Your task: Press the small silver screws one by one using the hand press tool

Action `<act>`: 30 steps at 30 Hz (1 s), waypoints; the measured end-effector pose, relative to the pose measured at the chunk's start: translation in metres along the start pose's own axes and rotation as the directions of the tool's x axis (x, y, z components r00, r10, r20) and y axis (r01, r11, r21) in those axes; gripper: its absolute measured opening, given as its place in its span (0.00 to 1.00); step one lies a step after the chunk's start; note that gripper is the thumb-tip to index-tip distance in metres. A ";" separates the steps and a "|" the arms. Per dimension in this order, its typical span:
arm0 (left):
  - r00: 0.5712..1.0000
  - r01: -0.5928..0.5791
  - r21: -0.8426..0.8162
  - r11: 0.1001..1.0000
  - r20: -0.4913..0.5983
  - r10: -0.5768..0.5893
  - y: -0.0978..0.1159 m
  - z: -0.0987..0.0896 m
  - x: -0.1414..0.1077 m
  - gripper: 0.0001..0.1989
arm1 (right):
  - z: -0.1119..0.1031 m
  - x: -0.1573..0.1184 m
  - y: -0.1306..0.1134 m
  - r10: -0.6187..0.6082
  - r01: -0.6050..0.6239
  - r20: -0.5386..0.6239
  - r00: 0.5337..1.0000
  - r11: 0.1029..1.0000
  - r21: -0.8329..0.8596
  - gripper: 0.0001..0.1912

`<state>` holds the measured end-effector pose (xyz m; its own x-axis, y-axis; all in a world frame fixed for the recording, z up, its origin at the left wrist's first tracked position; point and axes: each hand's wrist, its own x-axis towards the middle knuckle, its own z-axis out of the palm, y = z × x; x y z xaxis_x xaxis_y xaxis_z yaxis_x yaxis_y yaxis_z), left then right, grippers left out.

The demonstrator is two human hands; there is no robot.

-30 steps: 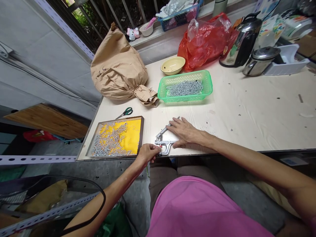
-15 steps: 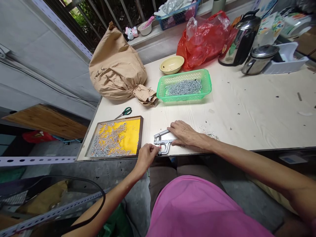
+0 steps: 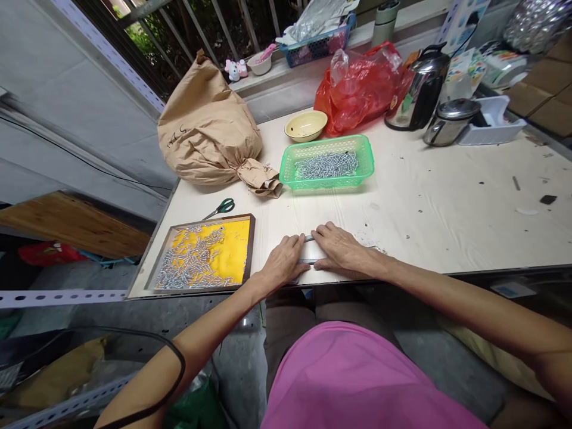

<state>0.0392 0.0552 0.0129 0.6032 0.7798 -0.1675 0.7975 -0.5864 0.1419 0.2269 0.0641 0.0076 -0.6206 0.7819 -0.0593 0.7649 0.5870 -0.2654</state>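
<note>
1. Partly covered, the metal tool (image 3: 309, 238) lies under my grip.
2. My left hand (image 3: 282, 261) closes around one end, my right hand (image 3: 338, 246) around its handles.
3. Left of my grip sits a yellow-floored tray (image 3: 238, 247); farther out, a green basket (image 3: 328, 183).

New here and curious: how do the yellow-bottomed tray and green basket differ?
The yellow-bottomed tray looks shallower than the green basket. The basket's walls are perforated; the tray's look solid. The tray sits front left, the basket farther back. Both hold many small silvery pieces.
</note>
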 end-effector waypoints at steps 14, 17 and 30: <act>0.998 -0.057 -0.058 0.997 0.029 0.059 0.000 0.001 0.011 0.14 | 0.006 -0.004 -0.013 0.072 -0.072 0.074 0.995 0.997 -0.001 0.13; 0.998 -0.046 -0.088 0.995 0.027 0.048 0.002 0.002 0.012 0.14 | 0.015 -0.003 -0.011 0.055 -0.055 0.068 0.996 0.998 0.006 0.17; 0.967 -0.021 -0.158 0.987 -0.252 -0.020 0.021 0.027 -0.026 0.15 | 0.003 -0.015 0.012 -0.044 0.049 -0.071 0.996 0.997 0.063 0.19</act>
<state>0.0404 0.0163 -0.0060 0.5642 0.8216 0.0813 0.7730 -0.5603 0.2976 0.2445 0.0587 0.0023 -0.6401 0.7680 0.0210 0.7211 0.6100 -0.3285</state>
